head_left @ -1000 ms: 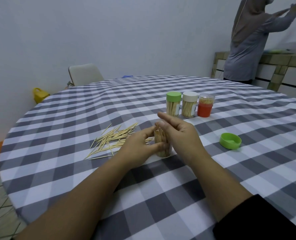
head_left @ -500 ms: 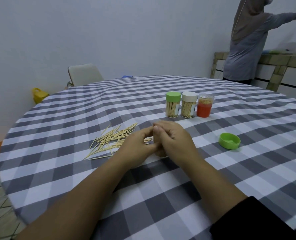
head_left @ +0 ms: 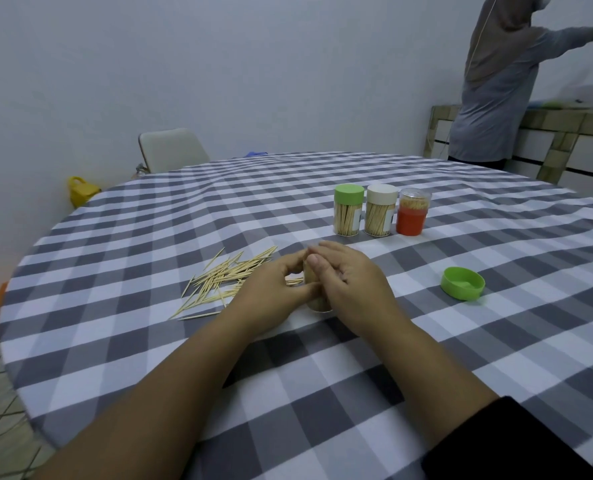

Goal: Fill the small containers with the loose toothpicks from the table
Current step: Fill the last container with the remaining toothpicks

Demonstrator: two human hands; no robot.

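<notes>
Mid-table, my left hand (head_left: 270, 289) and right hand (head_left: 350, 282) curl round the small container (head_left: 317, 299); loose toothpicks (head_left: 225, 278) just left look light, stiff, splintery—I'd pinch them mid-bundle.

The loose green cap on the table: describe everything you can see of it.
The green cap is a round, shallow lid that looks like smooth plastic in bright lime green. It lies upside down, its hollow open side facing up and slightly toward the camera, with a paler patch inside. It rests alone on the checked tablecloth, to the right of the right hand, which does not touch it, and nearer the camera than the three upright containers. Nothing but the cloth touches it.
</notes>
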